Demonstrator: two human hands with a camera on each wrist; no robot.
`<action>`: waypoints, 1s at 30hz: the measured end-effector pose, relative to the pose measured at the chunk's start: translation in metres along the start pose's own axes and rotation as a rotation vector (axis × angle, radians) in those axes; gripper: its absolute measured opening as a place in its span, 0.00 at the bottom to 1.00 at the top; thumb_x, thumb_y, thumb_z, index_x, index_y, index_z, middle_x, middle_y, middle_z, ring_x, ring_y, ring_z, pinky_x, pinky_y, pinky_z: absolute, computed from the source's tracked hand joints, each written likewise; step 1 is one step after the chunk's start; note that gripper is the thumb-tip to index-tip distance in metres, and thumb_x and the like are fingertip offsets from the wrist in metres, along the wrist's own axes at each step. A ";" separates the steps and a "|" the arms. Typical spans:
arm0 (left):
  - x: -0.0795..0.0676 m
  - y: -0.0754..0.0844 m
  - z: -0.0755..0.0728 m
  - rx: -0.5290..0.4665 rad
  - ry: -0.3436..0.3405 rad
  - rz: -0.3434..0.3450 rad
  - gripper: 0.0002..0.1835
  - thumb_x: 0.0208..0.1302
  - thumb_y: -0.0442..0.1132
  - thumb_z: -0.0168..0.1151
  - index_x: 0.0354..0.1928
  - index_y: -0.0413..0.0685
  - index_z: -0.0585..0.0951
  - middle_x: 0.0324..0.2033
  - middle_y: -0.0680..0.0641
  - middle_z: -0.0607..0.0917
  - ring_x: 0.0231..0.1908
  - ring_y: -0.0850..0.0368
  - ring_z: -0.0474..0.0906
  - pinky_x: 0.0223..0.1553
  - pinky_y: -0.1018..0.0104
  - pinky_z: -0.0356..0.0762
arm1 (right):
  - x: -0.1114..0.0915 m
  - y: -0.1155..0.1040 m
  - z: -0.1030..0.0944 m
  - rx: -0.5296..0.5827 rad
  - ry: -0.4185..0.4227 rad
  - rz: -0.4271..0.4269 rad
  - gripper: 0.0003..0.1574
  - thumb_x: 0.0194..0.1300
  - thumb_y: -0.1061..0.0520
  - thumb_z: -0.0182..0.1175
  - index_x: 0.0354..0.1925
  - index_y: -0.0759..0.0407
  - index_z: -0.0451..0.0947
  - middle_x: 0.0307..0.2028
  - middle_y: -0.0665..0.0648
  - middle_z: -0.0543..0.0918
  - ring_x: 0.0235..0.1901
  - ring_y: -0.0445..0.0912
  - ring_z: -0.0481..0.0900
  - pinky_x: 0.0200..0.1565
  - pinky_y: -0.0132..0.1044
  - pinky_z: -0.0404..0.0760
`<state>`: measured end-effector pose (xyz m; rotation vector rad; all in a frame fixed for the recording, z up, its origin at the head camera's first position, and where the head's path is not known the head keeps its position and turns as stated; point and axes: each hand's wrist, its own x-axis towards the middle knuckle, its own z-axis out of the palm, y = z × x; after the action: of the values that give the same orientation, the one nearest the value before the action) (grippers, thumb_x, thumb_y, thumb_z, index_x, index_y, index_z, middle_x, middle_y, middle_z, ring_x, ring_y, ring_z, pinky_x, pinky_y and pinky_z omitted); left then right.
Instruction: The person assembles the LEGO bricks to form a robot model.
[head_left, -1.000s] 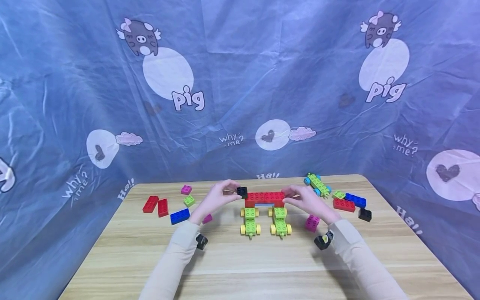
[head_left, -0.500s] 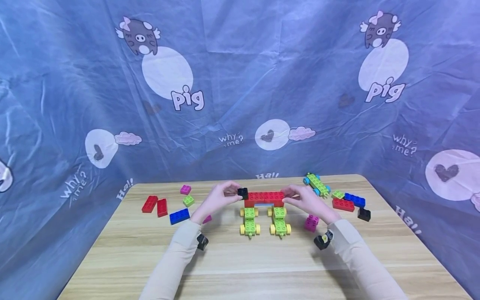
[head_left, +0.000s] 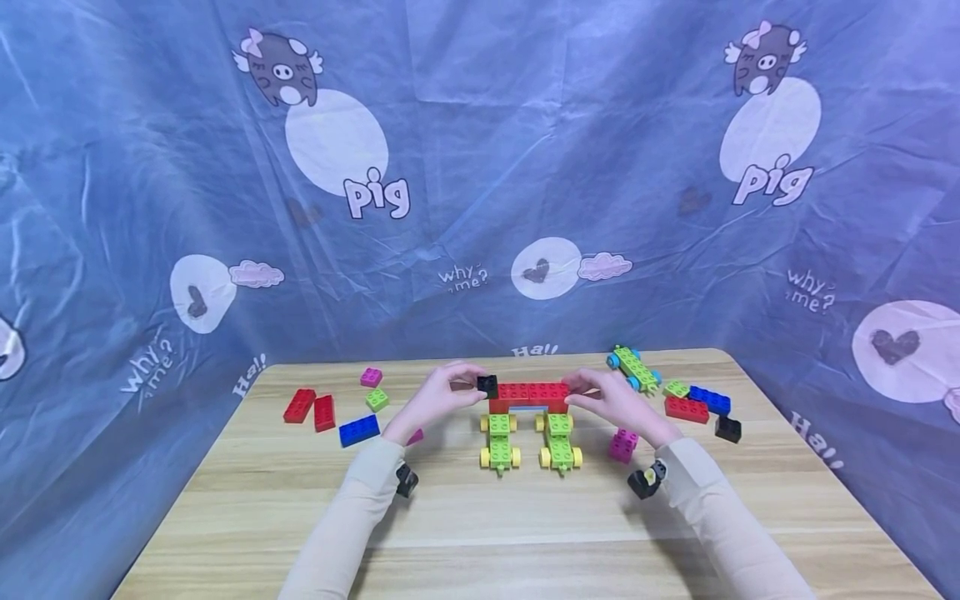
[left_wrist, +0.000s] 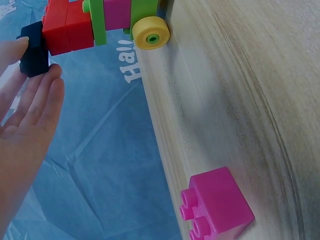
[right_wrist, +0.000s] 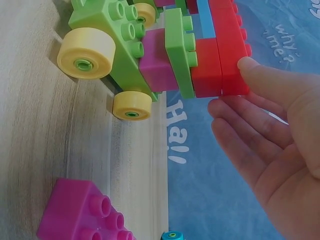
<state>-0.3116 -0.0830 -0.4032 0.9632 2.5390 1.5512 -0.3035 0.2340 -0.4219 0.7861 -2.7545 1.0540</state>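
Your left hand (head_left: 438, 398) pinches a small black brick (head_left: 487, 385) between thumb and fingertips; the left wrist view shows the brick (left_wrist: 34, 49) touching the left end of the red beam (left_wrist: 67, 26). Your right hand (head_left: 609, 398) rests against the opposite end of that red beam (head_left: 528, 395), thumb tip on the end face (right_wrist: 235, 75), fingers relaxed and extended below it; it braces rather than grips.

The red beam runs left to right across the table (head_left: 525, 533), spanning two green wheeled chassis (head_left: 500, 442) (head_left: 560, 442) whose long axes point toward you, at right angles to the beam. The black brick lies at the beam's left end, level with its top, so the left hand is the nearer hand by far.

Loose bricks lie well apart on both sides: two red bricks (head_left: 311, 410) and a blue brick (head_left: 358, 431) to the left, a magenta brick (head_left: 622, 445) just beside your right wrist.

Judgement: seating the black brick calls for downward pressure at the left end while the right hand counters at the right end.
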 end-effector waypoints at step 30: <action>0.013 -0.036 0.005 0.075 -0.002 0.048 0.21 0.53 0.35 0.68 0.51 0.45 0.80 0.46 0.48 0.80 0.46 0.55 0.79 0.55 0.69 0.77 | -0.001 0.000 0.002 0.005 0.024 -0.014 0.16 0.62 0.54 0.61 0.47 0.58 0.78 0.43 0.57 0.85 0.42 0.47 0.84 0.45 0.35 0.84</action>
<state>-0.3388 -0.0840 -0.4311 1.0406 2.6089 1.4748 -0.3023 0.2339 -0.4237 0.7874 -2.7238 1.0615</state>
